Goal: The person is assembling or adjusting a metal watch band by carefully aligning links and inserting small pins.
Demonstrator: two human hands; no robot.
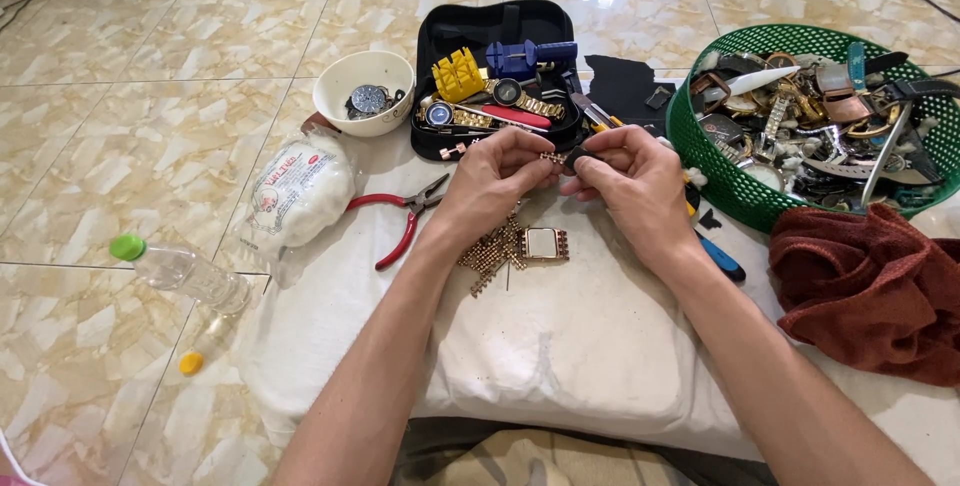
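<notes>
right now both hands meet above the white cloth (pixel 560 346) spread on the tiled floor. the left hand (pixel 495 178) pinches one end of a gold-coloured metal link watch bracelet (pixel 497 246) between thumb and fingers, closed on it. the right hand (pixel 632 178) has its fingers closed round a small dark tool or part at the same spot; cannot tell exactly what it is. the rest of the bracelet hangs down to a square gold watch case with a pale face (pixel 545 244), which rests on the cloth just below the hands.

risks, as i judge them: links and pins are tiny, so a slip of either grip could drop one into the cloth folds or off onto the floor, hard to find again. the dangling weight of the case could tug the bracelet out of the pinch. red-handled pliers (pixel 400 221) lie near the left wrist, w/ jaws toward it, easy to knock.

containers: open black zip tool case (pixel 440 31) w/ a yellow block, blue tool, red-handled tool & two gold watches. white round bowl (pixel 340 111) w/ a watch face and bits. green plastic mesh basket (pixel 700 161) heaped w/ watches, straps & parts.
</notes>
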